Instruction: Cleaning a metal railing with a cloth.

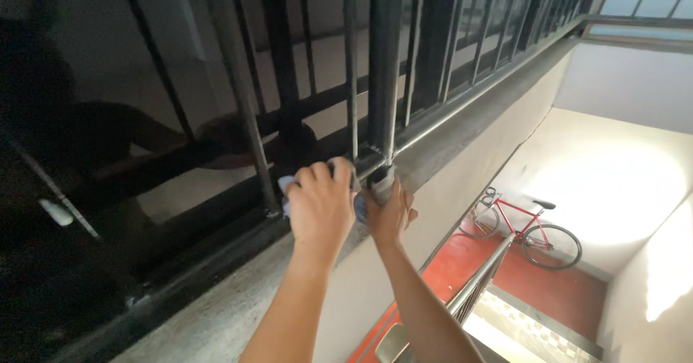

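Both hands' fingers grip a blue cloth [287,185], mostly hidden, against the post [384,81].

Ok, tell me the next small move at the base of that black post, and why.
Probably slide the cloth up the black post. Both the left hand and the right hand sit at its base on the concrete ledge, with the cloth bunched there and the upper post untouched.
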